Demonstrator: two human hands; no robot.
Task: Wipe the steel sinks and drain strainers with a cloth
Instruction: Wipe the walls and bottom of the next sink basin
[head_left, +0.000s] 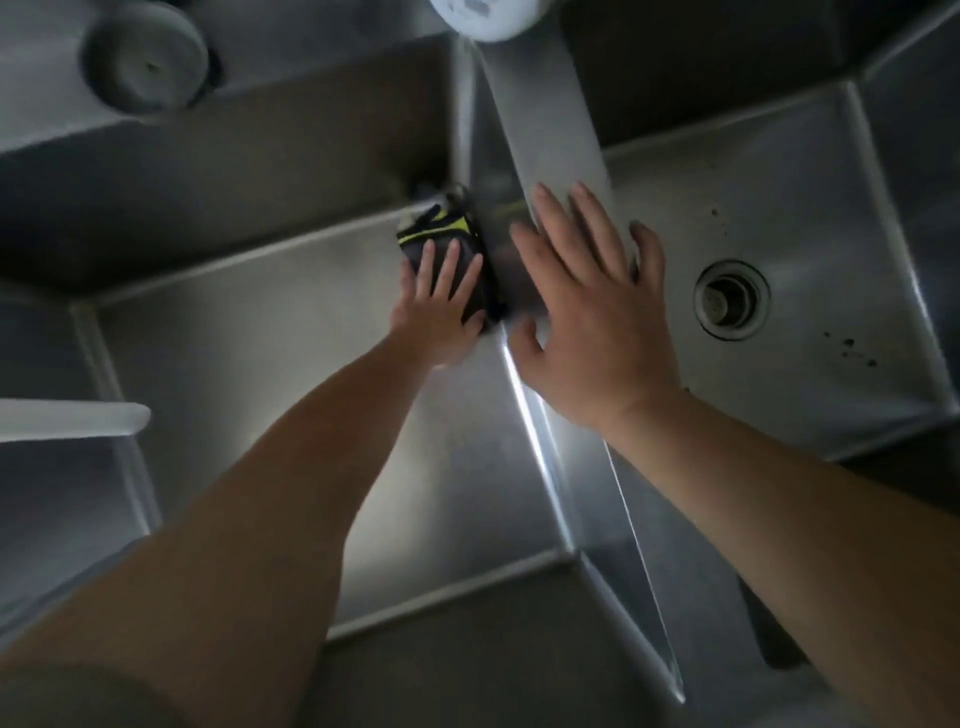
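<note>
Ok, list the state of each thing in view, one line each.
cloth: dark with yellow-green, pressed against the left sink's wall
left hand: fingers straight, pressing the cloth
right hand: open, flat on the divider
drain strainer: seated in the right sink
right sink: dark specks on its floor

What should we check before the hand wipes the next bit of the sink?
1. Cloth under the left hand: ok, straight fingers press it flat against the wall of the left sink.
2. Right hand out of the way: ok, it rests open on the divider between the sinks.
3. Right sink clean: not ok, dark specks lie near the drain strainer.
4. Strainer wiped: cannot tell, it looks dim.
5. Left sink's strainer: cannot tell, none shows in this view.
</note>
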